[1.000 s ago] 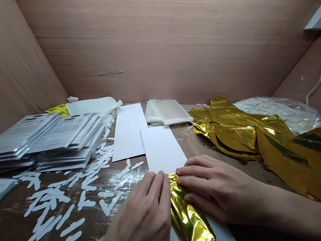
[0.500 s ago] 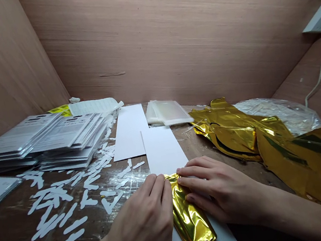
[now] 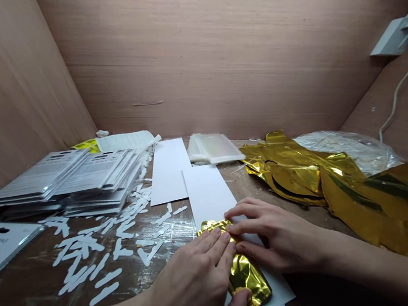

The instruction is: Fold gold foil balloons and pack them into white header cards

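A folded gold foil balloon [image 3: 250,278] lies lengthwise on a white card [image 3: 281,287] close in front of me. My left hand [image 3: 202,271] rests flat over its left side, fingers stretched across the foil and thumb at the near part. With bent fingers, my right hand [image 3: 274,237] holds the balloon's right edge, its fingertips close to those of the left. Crumpled foil shows beyond the left fingers. Part of the balloon is hidden beneath the left hand. More white cards [image 3: 209,193] reach away from the far end of the balloon.
Stacks of packaged cards [image 3: 90,172] stand at left, with another printed pack [image 3: 3,244] nearer. White paper scraps [image 3: 76,249] litter the table. Clear sleeves [image 3: 213,147] lie at the back. Loose gold foil [image 3: 306,168] spreads at right. A cable [image 3: 403,74] hangs on the right wall.
My left hand has shifted right and opened out flat across the foil. The right hand stays at the edge. The view has turned slightly left.
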`<state>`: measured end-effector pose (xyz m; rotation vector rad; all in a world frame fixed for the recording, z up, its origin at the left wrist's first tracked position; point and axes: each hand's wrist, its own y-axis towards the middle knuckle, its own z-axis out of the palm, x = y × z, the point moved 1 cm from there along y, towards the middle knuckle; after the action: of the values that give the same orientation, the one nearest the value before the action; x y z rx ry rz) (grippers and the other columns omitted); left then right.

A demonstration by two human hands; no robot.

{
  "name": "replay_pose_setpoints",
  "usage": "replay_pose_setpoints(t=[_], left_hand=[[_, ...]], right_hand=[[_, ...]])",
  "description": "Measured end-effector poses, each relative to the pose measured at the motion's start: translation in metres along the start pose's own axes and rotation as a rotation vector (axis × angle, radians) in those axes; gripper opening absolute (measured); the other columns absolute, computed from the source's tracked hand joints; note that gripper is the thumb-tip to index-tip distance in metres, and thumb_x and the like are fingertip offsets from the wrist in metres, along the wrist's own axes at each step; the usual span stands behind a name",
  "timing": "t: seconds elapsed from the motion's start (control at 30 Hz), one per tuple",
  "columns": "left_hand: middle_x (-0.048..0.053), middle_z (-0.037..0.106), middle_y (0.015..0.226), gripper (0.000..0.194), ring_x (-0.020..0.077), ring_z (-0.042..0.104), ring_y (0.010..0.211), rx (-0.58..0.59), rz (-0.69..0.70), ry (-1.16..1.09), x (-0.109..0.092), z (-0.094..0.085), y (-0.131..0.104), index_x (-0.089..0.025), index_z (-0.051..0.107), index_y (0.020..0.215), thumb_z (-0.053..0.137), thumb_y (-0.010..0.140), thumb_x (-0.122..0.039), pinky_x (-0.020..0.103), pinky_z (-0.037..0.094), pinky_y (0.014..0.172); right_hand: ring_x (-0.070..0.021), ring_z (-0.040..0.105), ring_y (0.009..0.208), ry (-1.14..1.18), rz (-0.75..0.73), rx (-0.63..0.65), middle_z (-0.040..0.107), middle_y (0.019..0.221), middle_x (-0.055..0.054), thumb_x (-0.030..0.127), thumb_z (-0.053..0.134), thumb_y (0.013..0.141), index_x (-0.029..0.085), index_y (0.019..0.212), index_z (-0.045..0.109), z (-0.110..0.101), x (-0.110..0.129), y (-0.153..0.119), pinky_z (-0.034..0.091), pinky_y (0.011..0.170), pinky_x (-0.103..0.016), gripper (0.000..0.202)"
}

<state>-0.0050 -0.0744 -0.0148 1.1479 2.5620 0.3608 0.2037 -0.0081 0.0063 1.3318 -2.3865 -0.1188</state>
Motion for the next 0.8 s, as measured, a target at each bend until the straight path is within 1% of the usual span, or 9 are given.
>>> replay_pose_setpoints(t=[0.07,0.13,0.2,0.3,0.43,0.53,0.63,0.7,0.8], left_hand=[[0.022,0.065,0.137,0.054,0.0332,0.061,0.130,0.028,-0.001,-0.016,0.000,-0.001,0.000,-0.004,0.061,0.135,0.054,0.094,-0.038,0.045,0.047,0.113],[0.023,0.064,0.138,0.054,0.0338,0.061,0.129,0.031,0.001,-0.028,0.001,-0.003,0.000,-0.005,0.061,0.136,0.054,0.093,-0.037,0.047,0.049,0.111],[0.023,0.066,0.135,0.053,0.0337,0.063,0.127,0.021,0.003,-0.033,0.001,-0.004,0.000,-0.007,0.061,0.134,0.055,0.092,-0.037,0.048,0.052,0.107],[0.021,0.069,0.130,0.049,0.0328,0.066,0.122,0.016,-0.001,-0.029,0.000,-0.005,0.000,-0.009,0.063,0.130,0.055,0.092,-0.038,0.048,0.054,0.103],[0.021,0.070,0.129,0.047,0.0324,0.066,0.121,0.010,0.008,-0.022,-0.001,-0.007,-0.001,-0.009,0.064,0.128,0.053,0.093,-0.039,0.046,0.054,0.102],[0.019,0.070,0.129,0.047,0.0316,0.066,0.121,-0.007,0.023,-0.031,0.000,-0.007,-0.002,-0.011,0.064,0.129,0.055,0.092,-0.038,0.044,0.053,0.103],[0.019,0.069,0.130,0.048,0.0320,0.065,0.121,0.000,0.015,-0.041,0.000,-0.008,-0.002,-0.012,0.064,0.131,0.056,0.092,-0.038,0.043,0.053,0.103],[0.018,0.070,0.130,0.047,0.0327,0.065,0.121,0.013,0.008,-0.050,0.001,-0.007,-0.002,-0.013,0.064,0.131,0.055,0.092,-0.039,0.043,0.052,0.103],[0.017,0.071,0.125,0.043,0.0322,0.066,0.117,0.019,0.014,-0.080,0.001,-0.008,-0.001,-0.015,0.066,0.127,0.056,0.092,-0.037,0.041,0.054,0.098]], right_hand=[[-0.0317,0.056,0.129,0.092,0.151,-0.073,0.055,0.146,-0.015,0.027,0.073,0.087,0.025,0.127,0.071,0.003,-0.006,0.005,0.051,0.104,-0.052,0.040],[-0.0314,0.059,0.128,0.278,0.345,-0.178,0.053,0.149,-0.018,0.022,0.075,0.081,0.024,0.142,0.059,0.006,-0.014,0.015,0.053,0.101,-0.051,0.063],[-0.0269,0.068,0.113,0.551,0.521,-0.267,0.063,0.137,-0.020,0.015,0.074,0.077,0.018,0.148,0.049,0.009,-0.022,0.027,0.059,0.092,-0.045,0.075],[-0.0222,0.073,0.092,0.892,0.639,-0.288,0.075,0.111,-0.016,0.009,0.075,0.069,0.010,0.134,0.060,0.006,-0.031,0.043,0.060,0.085,-0.038,0.066],[-0.0197,0.071,0.081,0.933,0.548,-0.101,0.078,0.089,-0.008,0.012,0.080,0.062,0.010,0.095,0.076,-0.004,-0.042,0.048,0.057,0.080,-0.033,0.033],[-0.0178,0.069,0.072,0.788,0.471,-0.083,0.076,0.078,-0.003,0.014,0.079,0.062,0.013,0.082,0.077,-0.005,-0.052,0.045,0.054,0.068,-0.028,0.021],[-0.0162,0.065,0.066,0.535,0.412,-0.138,0.072,0.070,0.000,0.012,0.075,0.063,0.015,0.076,0.077,0.001,-0.055,0.041,0.049,0.057,-0.023,0.014],[-0.0144,0.061,0.060,0.323,0.334,-0.252,0.068,0.063,0.002,0.011,0.074,0.063,0.016,0.066,0.073,0.004,-0.054,0.036,0.044,0.053,-0.021,0.005],[-0.0136,0.061,0.058,0.176,0.180,-0.330,0.070,0.063,0.001,0.015,0.072,0.073,0.016,0.064,0.073,0.007,-0.051,0.027,0.043,0.053,-0.021,0.009]])
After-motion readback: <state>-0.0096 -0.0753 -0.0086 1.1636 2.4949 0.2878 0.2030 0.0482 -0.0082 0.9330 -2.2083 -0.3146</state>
